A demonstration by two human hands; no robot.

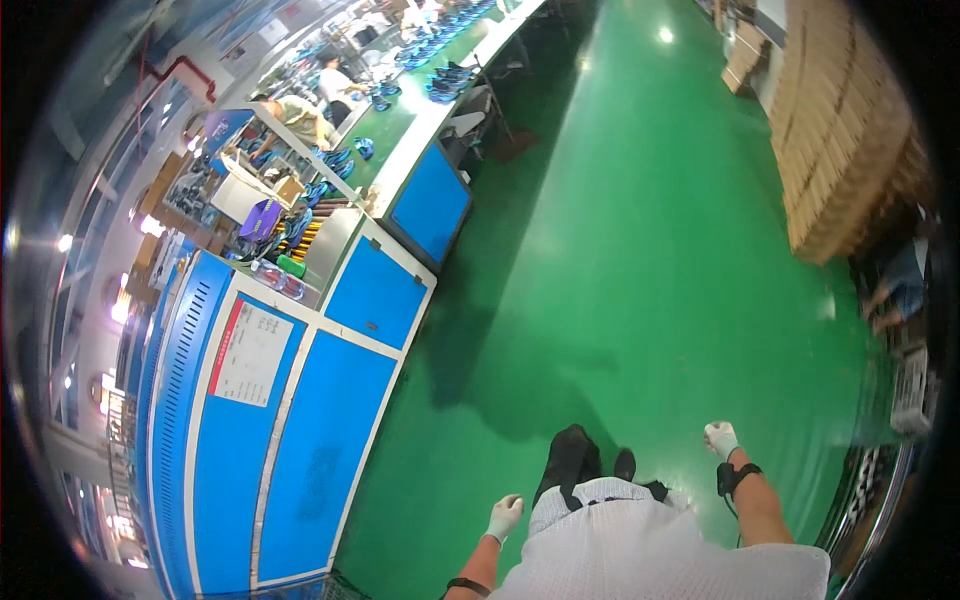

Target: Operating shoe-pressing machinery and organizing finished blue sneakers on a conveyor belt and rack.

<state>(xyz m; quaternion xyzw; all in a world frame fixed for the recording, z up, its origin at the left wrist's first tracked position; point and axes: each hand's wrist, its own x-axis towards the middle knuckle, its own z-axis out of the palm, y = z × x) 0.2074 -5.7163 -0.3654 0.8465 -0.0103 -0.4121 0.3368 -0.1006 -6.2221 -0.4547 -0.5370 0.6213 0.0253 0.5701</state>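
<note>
My left hand (506, 516), in a pale glove, hangs beside my left hip over the green floor (610, 250). Its fingers look loosely curled, and nothing shows in them. On the other side, my right hand (721, 438) is held out ahead of my body, also gloved and closed like a fist with no object visible. A black device (738, 479) is strapped round the right wrist, and a dark band (468, 586) circles the left forearm. Neither hand touches anything. Nearest to the left one is a large blue cabinet (325, 450) with white edges.
A long workbench (405, 120) runs away from the blue cabinet, with many blue shoes (448, 82) on it. People (335, 85) work behind it. Stacked cardboard boxes (840, 130) line the right side, near another person (900, 280) and a pale crate (910, 390).
</note>
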